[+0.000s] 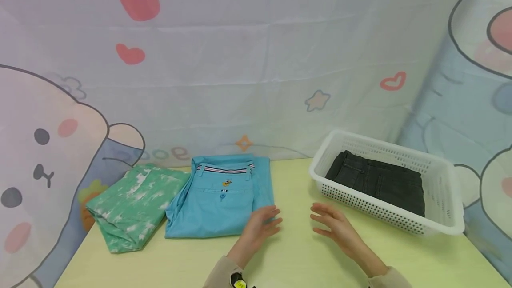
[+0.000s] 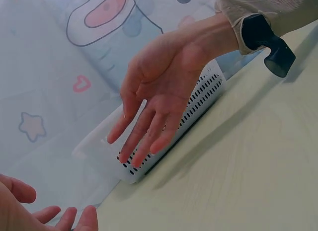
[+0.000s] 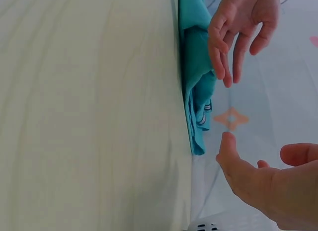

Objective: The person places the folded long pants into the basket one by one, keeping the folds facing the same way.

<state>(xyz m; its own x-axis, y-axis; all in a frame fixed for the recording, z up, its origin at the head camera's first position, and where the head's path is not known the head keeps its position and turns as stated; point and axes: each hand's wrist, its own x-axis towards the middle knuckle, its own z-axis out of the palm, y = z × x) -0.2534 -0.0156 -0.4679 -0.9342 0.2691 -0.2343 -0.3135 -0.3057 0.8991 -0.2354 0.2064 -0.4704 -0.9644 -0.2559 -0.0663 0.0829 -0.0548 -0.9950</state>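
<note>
My left hand hovers by the lower right corner of the folded blue trousers, holding nothing. Facing it across a gap, my right hand is held above the table, its fingers apart and nothing in them. The right wrist view shows the blue trousers edge-on, lying beyond the hands. A white basket stands to the right of my right hand. Folded dark jeans lie inside it. Left of the blue trousers lies a folded green-and-white patterned garment, touching or nearly touching them.
A pale yellow table bears everything. Directly behind it hangs a fabric backdrop printed with hearts and cartoon animals. The basket's perforated side shows behind the right hand in the left wrist view.
</note>
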